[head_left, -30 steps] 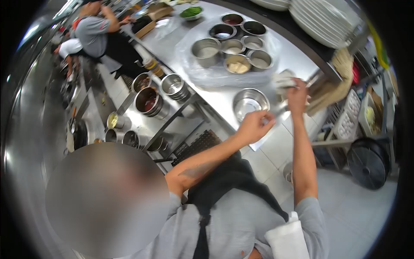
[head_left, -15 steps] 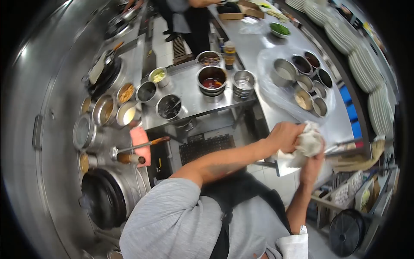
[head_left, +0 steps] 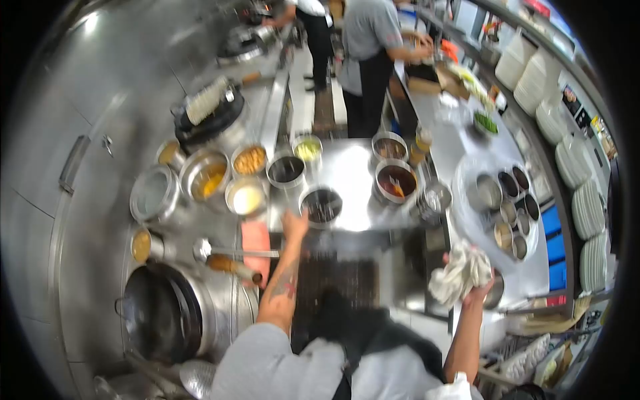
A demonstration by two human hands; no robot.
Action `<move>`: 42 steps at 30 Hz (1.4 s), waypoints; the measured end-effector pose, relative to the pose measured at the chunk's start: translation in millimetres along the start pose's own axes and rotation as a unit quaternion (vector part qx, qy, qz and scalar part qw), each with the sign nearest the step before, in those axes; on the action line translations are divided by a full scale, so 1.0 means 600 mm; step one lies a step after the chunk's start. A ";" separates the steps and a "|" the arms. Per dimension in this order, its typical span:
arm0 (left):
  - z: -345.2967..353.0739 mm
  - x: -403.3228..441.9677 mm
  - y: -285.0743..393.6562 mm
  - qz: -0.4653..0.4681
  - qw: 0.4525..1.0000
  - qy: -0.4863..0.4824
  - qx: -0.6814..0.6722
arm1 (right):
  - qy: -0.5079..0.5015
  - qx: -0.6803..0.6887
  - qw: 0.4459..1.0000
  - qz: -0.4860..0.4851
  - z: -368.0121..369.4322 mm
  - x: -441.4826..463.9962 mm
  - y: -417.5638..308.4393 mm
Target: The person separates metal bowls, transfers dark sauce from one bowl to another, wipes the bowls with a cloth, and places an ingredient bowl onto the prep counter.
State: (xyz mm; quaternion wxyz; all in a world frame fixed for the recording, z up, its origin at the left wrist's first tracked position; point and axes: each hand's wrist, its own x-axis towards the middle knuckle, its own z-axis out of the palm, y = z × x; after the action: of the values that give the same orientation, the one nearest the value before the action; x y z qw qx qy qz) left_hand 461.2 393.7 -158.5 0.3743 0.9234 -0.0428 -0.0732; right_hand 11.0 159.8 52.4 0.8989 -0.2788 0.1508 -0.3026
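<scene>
My left hand (head_left: 295, 225) reaches forward at the near edge of the steel counter, fingers somewhat blurred but apart. It is just left of a steel pot of dark liquid (head_left: 321, 205); whether it touches the rim I cannot tell. In my right hand (head_left: 479, 293) is a crumpled white cloth (head_left: 460, 272), held at the right beside the worktable. Left of my forearm lies a folded pink cloth (head_left: 255, 243). A ladle (head_left: 203, 250) and a wooden-handled tool (head_left: 233, 267) rest near it.
Pots stand ahead: white liquid (head_left: 245, 198), brown pieces (head_left: 249, 160), chopped green food (head_left: 307, 149) and red-brown sauce (head_left: 395, 180). A dark wok (head_left: 160, 310) sits at lower left. Plastic-wrapped containers (head_left: 490, 190) stand right, below plate stacks (head_left: 590, 210). A co-worker (head_left: 370, 60) stands ahead.
My left hand has let go of the white cloth and moved left to the counter pots. My right hand keeps the cloth. The view has shifted, showing more of the people ahead.
</scene>
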 end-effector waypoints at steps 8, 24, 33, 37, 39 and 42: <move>0.031 0.078 -0.037 0.081 0.995 -0.002 0.050 | 0.009 -0.041 0.997 0.072 0.013 0.022 0.084; 0.017 0.077 0.100 0.337 0.929 -0.144 0.055 | 0.116 -0.023 0.993 0.007 -0.004 -0.097 0.105; 0.037 0.084 -0.043 0.089 0.994 0.060 -0.026 | 0.222 0.020 0.973 0.052 -0.069 -0.137 0.148; 0.028 0.077 -0.029 0.001 0.986 -0.089 -0.141 | 0.160 0.051 0.985 0.043 -0.022 -0.146 0.118; 0.025 0.083 -0.033 -0.032 0.965 -0.169 -0.199 | 0.137 0.052 0.988 0.038 -0.038 -0.163 0.109; 0.024 0.084 -0.005 -0.001 0.931 -0.152 -0.332 | 0.126 0.028 0.991 0.042 -0.100 -0.162 0.126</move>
State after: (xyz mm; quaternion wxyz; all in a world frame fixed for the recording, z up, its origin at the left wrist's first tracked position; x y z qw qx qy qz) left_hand 508.5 379.0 -176.1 0.6480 0.7246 -0.0714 -0.2233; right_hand -55.6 246.5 -30.5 0.8922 -0.2065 0.2658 -0.3011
